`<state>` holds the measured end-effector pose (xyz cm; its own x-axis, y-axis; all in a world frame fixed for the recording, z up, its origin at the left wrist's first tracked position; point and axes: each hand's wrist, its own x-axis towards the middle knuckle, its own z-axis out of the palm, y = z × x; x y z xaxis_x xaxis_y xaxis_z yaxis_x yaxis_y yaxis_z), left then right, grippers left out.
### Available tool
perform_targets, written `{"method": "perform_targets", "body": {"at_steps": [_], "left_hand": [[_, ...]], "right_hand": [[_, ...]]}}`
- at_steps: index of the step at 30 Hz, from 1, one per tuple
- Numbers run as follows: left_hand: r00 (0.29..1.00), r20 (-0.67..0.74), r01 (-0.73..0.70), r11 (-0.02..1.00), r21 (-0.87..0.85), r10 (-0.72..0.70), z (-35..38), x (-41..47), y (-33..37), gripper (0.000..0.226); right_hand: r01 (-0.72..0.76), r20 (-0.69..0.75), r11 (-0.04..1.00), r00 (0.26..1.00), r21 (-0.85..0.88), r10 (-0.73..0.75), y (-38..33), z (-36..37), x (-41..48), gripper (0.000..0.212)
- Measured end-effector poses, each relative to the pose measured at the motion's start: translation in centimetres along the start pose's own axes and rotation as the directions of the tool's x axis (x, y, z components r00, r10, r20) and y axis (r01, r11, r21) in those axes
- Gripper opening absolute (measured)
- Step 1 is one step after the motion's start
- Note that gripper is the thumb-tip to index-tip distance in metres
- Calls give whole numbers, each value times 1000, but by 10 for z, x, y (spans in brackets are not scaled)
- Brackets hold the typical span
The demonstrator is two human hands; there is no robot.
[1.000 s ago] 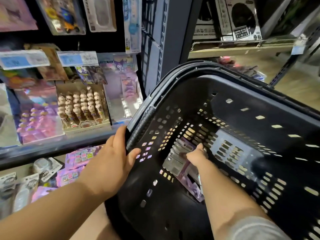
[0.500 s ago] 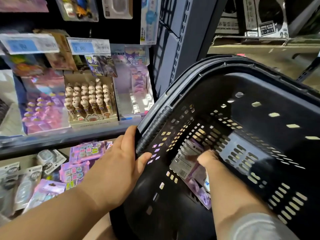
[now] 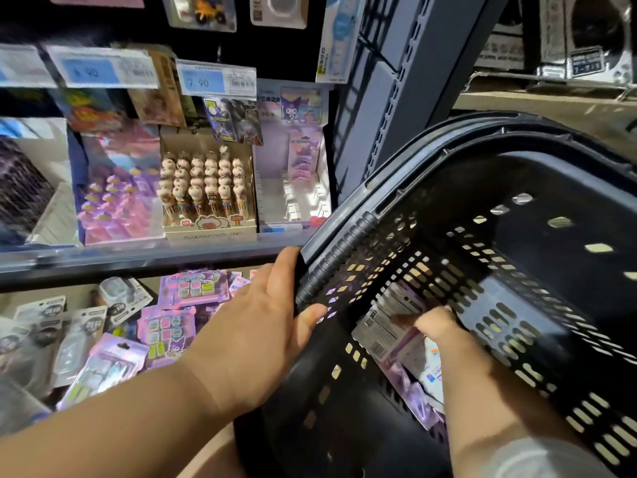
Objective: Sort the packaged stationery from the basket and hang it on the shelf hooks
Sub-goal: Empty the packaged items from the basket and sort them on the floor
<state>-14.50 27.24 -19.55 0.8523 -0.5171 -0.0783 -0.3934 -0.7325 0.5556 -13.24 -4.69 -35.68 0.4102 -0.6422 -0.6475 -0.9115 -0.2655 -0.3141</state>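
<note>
A black plastic shopping basket (image 3: 499, 188) fills the right side, tilted towards me. My left hand (image 3: 262, 326) grips its near rim beside the ribbed handle (image 3: 336, 255). My right hand (image 3: 436, 327) is deep inside the basket, fingers curled on a flat stationery pack (image 3: 381, 334) with a barcode label, lifted at an angle off the bottom. Beneath it lie more purple and white packs (image 3: 418, 379). Hanging packs (image 3: 339, 36) on the shelf hooks show at the top.
A shelf board (image 3: 138, 262) carries display boxes of novelty pens (image 3: 206, 191) and pink items (image 3: 117, 198). Below it lie several purple stationery packs (image 3: 165, 331) and grey packs (image 3: 51, 334). A grey shelf upright (image 3: 389, 98) stands behind the basket.
The view has shifted so the shelf sits further right and lower. My right hand has raised the labelled pack slightly inside the basket. My left hand keeps its grip on the rim.
</note>
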Motion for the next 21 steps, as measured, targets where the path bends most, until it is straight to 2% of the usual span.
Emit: {"method": "perform_targets", "body": {"at_steps": [3, 4, 7, 8, 11, 13, 16, 19, 21], "left_hand": [[1000, 10, 11, 1000, -6, -11, -1, 1, 0, 83], [1000, 10, 11, 1000, -11, -11, -1, 2, 0, 83], [1000, -10, -3, 999, -41, 2, -1, 3, 0, 80], [1000, -16, -4, 999, -49, 3, -1, 3, 1, 77], [1000, -27, 2, 999, -46, -3, 0, 2, 1, 71], [999, -33, 8, 999, -46, -9, 0, 3, 1, 71], [999, -37, 5, 998, -57, -7, 1, 3, 0, 70], [999, -38, 0, 997, -71, -2, 2, 2, 0, 70], [999, -36, 1, 997, -78, -4, 2, 2, 0, 70]], "right_hand": [[28, 43, 999, 999, 15, -29, -4, -3, 1, 94], [34, 55, 999, 998, 10, -34, -4, -4, 4, 95], [65, 87, 998, 994, -21, -63, 7, -3, 35, 121], [67, 90, 998, 994, -12, -66, 6, -4, 32, 122], [71, 114, 997, 991, -32, -67, -6, -9, -5, 84], [94, 83, 994, 993, -51, -89, -10, -10, -20, 68], [123, 36, 992, 992, -23, -122, -5, -6, -26, 64], [134, -32, 990, 991, 31, -133, 2, -1, -30, 84], [184, -41, 983, 982, 26, -183, 3, 2, -35, 76]]}}
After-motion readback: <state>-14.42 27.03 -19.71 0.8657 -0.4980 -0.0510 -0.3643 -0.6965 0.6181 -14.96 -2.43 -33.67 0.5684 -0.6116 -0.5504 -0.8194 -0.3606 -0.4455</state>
